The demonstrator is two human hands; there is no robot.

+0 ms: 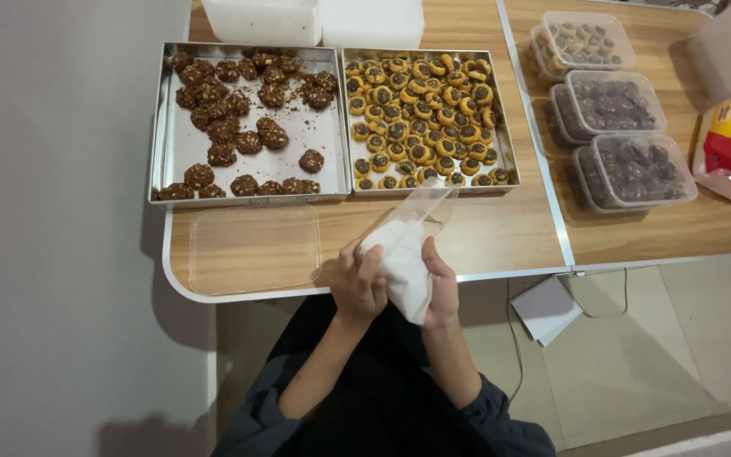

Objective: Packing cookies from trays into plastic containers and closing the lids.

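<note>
Head view. Both hands hold a clear plastic container (412, 216) just below the tray of round chocolate-centred cookies (420, 118), over the near edge of the wooden table (501, 228). Left hand (357, 283) fingers curled, pressing a white cloth (403, 267) against the container. Right hand (440, 288) cupped round cloth and container from the other side, thumb up.

Left of that tray: a tray of dark chocolate cookies (247, 118), partly emptied. A clear lid (251, 250) lies flat below it.

Judgement: wiping step in hand. Next move calls for a firm grip while turning the container.
</note>
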